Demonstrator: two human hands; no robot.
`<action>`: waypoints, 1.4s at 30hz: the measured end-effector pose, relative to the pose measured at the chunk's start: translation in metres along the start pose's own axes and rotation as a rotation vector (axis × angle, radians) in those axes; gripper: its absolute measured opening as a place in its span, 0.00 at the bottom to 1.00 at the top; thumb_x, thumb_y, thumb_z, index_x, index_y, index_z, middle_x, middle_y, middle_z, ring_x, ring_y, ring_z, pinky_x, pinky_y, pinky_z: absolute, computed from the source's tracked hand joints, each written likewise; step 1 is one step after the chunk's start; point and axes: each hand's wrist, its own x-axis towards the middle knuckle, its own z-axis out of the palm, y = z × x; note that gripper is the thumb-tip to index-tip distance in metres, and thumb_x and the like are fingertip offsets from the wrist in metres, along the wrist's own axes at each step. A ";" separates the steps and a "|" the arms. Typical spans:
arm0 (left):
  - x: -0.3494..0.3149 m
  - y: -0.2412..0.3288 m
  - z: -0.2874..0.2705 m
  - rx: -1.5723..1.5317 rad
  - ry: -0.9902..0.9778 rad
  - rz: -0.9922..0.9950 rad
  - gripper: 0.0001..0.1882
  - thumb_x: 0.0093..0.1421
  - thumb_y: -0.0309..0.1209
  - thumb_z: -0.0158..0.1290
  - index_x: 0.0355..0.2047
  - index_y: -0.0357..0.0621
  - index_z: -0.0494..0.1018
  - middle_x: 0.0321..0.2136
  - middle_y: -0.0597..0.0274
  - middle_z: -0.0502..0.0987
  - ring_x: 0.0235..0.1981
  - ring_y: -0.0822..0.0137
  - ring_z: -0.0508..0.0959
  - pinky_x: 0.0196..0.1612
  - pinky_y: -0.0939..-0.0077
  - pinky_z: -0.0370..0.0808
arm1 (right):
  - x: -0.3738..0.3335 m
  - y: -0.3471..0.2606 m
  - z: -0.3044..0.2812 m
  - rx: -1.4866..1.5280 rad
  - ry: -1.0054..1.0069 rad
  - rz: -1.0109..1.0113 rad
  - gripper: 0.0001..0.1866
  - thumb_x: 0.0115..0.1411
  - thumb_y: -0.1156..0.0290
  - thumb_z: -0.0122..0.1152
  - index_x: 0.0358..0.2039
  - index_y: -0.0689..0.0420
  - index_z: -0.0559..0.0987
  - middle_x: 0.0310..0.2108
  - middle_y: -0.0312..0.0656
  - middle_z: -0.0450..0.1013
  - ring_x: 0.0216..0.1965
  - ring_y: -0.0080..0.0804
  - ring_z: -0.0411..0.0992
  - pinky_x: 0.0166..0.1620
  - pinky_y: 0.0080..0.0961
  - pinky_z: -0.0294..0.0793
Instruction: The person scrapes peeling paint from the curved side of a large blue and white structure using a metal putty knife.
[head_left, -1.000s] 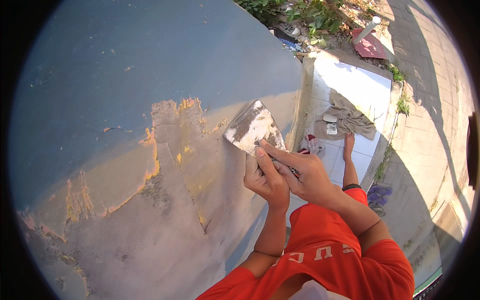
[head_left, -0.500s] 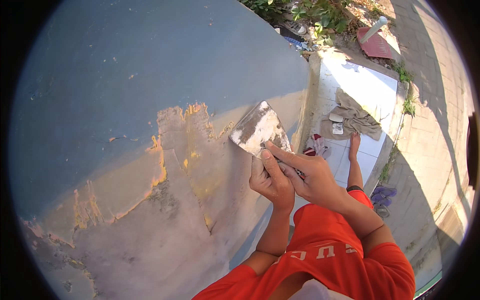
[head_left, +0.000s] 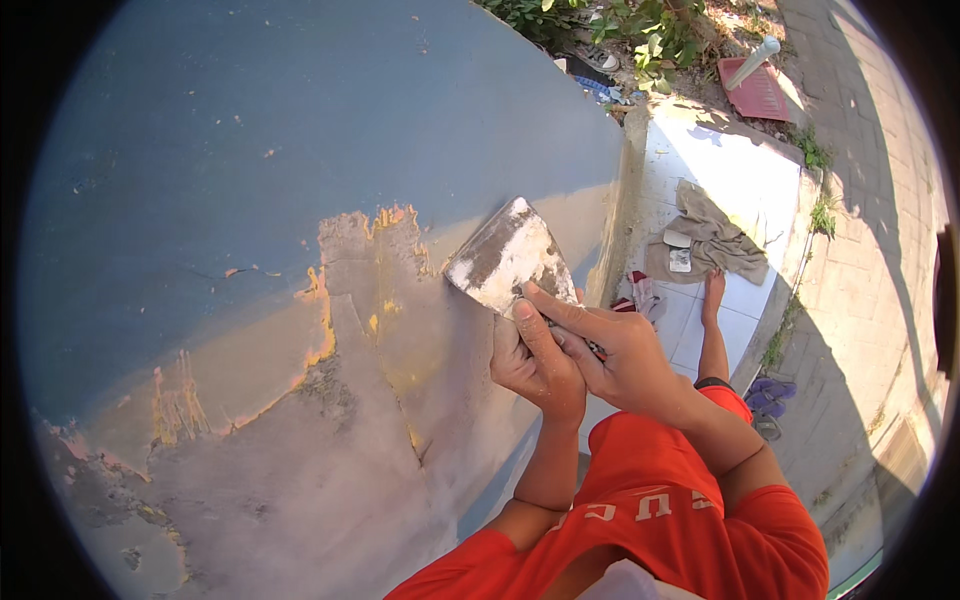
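Both my hands grip one wide scraper (head_left: 512, 258), its flat blade smeared with white residue. My left hand (head_left: 540, 365) is closed low on it, thumb pressed near the base of the blade. Wrapped round the handle from the other side, my right hand (head_left: 625, 350) has a finger stretched onto the blade; the handle is mostly hidden. The blade lies over the painted wall (head_left: 300, 130), blue above a beige band; whether its edge touches, I cannot tell. To its left is a bare grey patch (head_left: 290, 480) with ragged yellow and orange paint edges.
My bare foot (head_left: 713, 288) is on a white tiled ledge (head_left: 740, 295), by a crumpled brown cloth (head_left: 715, 240) and a red-and-white cloth (head_left: 640, 298). Purple sandals (head_left: 770, 395) lie on the paving. A pink dustpan (head_left: 755, 92) stands near plants (head_left: 660, 40).
The scraper, with both hands on it, has shifted slightly to the left along the wall. My grip looks the same, and the view has moved a little.
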 end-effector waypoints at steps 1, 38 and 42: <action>-0.004 -0.006 -0.009 0.071 -0.039 0.036 0.20 0.72 0.30 0.46 0.20 0.35 0.66 0.17 0.71 0.71 0.20 0.83 0.64 0.21 0.82 0.60 | 0.001 -0.001 0.002 -0.003 0.000 -0.004 0.30 0.57 0.82 0.58 0.62 0.53 0.73 0.35 0.51 0.80 0.27 0.41 0.78 0.33 0.29 0.76; -0.054 0.087 -0.169 0.319 -0.278 0.595 0.21 0.69 0.28 0.43 0.55 0.22 0.69 0.51 0.36 0.76 0.53 0.48 0.78 0.54 0.58 0.78 | -0.024 -0.032 0.035 -0.022 0.077 0.036 0.26 0.72 0.57 0.46 0.67 0.47 0.65 0.44 0.54 0.78 0.36 0.39 0.73 0.45 0.34 0.73; -0.075 0.099 -0.251 0.411 0.091 0.784 0.18 0.67 0.26 0.42 0.53 0.27 0.71 0.53 0.34 0.74 0.54 0.40 0.76 0.55 0.52 0.77 | -0.026 -0.063 0.046 -0.079 0.093 0.111 0.26 0.72 0.56 0.46 0.67 0.52 0.66 0.47 0.60 0.76 0.43 0.51 0.78 0.51 0.39 0.72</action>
